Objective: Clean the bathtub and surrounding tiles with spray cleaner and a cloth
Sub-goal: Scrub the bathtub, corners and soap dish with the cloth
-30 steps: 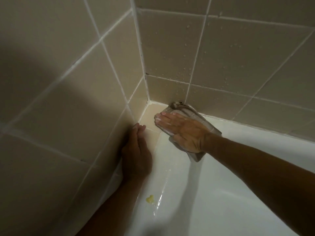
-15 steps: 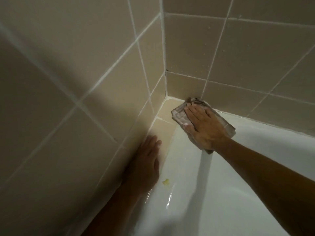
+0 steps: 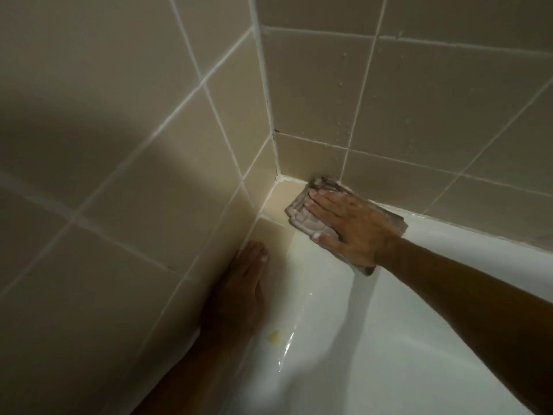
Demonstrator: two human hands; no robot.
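The right hand (image 3: 353, 227) lies flat on a grey, sudsy cloth (image 3: 302, 218), its fingers (image 3: 324, 202) straight and slightly spread, pressing the cloth down onto the bathtub (image 3: 389, 339) rim right in the corner — the cloth's far edge touches the bottom row of beige wall tiles (image 3: 419, 100). From the hand, the corner joint where the two walls meet sits at about ten o'clock. The left hand (image 3: 242, 283) rests in shadow at about seven o'clock from the cloth, fingers straight and together, laid along the foot of the left wall where it meets the tub edge; it holds nothing. Small water droplets (image 3: 341, 85) cling to the tiles at twelve o'clock above the cloth. A little yellowish blob (image 3: 273, 336) sits on the wet white slope of the tub — just beside the left wrist, at about five o'clock from the left hand.
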